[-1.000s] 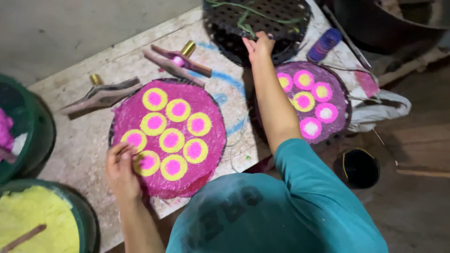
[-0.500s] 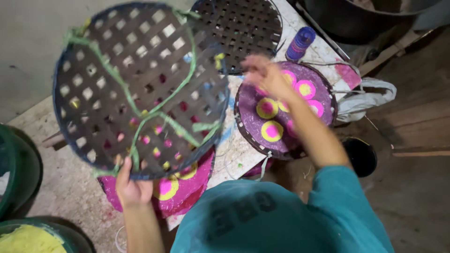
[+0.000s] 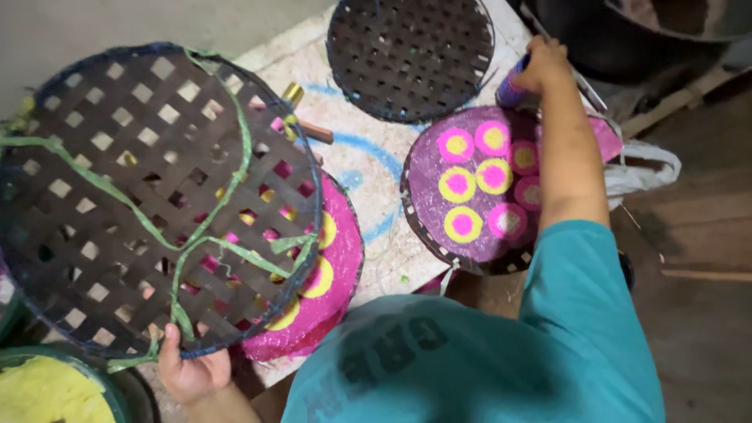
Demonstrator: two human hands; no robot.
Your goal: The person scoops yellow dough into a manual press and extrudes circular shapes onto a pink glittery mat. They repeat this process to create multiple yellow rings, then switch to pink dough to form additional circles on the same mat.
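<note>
the left hand [image 3: 190, 370] grips the near rim of a round dark woven lattice tray [image 3: 149, 196] laced with green strips, holding it tilted above a pink disc [image 3: 333, 274] dotted with yellow-and-pink circles and hiding most of it. the right hand [image 3: 543, 66] is closed around a small blue-purple bottle [image 3: 511, 88] at the far edge of the surface [image 3: 376, 168]. below that forearm lies a purple disc [image 3: 470, 188] with similar circles; another dark lattice tray [image 3: 410, 56] lies beyond. a tub of yellow powder [image 3: 47, 392] sits bottom left.
</note>
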